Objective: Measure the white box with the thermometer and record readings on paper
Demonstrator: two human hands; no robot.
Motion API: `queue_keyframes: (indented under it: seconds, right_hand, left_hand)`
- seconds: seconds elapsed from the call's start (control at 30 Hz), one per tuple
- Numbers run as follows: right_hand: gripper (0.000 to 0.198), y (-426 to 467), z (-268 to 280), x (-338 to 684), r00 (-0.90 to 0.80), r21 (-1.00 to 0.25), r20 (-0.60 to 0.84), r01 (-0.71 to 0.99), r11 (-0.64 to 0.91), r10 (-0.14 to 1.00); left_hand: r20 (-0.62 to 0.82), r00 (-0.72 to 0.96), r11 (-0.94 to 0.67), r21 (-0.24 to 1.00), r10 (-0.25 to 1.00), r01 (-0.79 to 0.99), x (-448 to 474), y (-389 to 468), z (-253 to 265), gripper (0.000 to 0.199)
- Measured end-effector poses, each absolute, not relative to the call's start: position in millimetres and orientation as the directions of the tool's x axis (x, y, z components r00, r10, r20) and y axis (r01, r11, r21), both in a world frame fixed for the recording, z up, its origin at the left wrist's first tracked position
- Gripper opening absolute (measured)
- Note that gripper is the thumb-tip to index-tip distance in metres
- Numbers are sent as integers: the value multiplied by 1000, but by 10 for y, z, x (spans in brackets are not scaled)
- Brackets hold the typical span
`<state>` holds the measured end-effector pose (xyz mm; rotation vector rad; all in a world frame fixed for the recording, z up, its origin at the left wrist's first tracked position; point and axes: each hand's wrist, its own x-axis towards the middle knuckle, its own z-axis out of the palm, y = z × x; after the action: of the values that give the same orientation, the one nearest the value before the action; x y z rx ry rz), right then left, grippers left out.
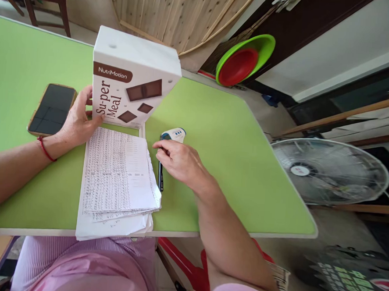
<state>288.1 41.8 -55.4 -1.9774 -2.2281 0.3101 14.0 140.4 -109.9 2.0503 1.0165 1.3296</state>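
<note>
My left hand (pixel 79 121) grips the lower left edge of a white NutriMotion "Su-per Meal" box (pixel 135 87), thumb on its front and fingers round the side. The box stands upright on the green table. My right hand (pixel 180 160) is curled over a black pen (pixel 160 176), fingers closed at its upper part. Just beyond these fingers lies a small white and blue object (pixel 177 134), its kind unclear. A stack of handwritten paper sheets (pixel 118 176) lies between my hands, below the box.
A phone (pixel 52 109) in a tan case lies left of the box on the green table (pixel 216 116). A fan (pixel 329 172) stands beyond the right edge. Green (pixel 266 46) and red (pixel 239 67) basins are behind the table, and a wooden chair (pixel 47 0) is at far left.
</note>
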Motion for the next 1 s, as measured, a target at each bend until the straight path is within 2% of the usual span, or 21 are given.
queue_keyframes:
  seconds: [0.17,0.27,0.37,0.53,0.8,1.0]
  right_hand:
    - [29,418,-544,2891,-114,-255,-23,961,104,993]
    - [21,406,-517,2883,-90,-267,-19,960,82,996]
    - [16,388,-491,2875,-51,-309,40,949,61,998]
    - [25,380,-498,2878,-98,-410,211,894,179,973]
    - [32,438,-556,2912,-121,-454,228,865,215,966]
    - [43,432,-640,2940,-224,-419,348,831,365,910]
  left_hand:
    - [552,262,-611,721,792,327,137,1397,-1102,60]
    - [549,262,-608,725,794,324,138,1398,-1101,61]
    - [548,260,-606,730,795,316,137,1405,-1102,62]
    - [550,268,-612,732,791,300,134,1410,-1103,61]
    - [535,259,-594,741,804,313,144,1396,-1082,62]
    - [528,259,-586,757,809,289,154,1397,-1075,61]
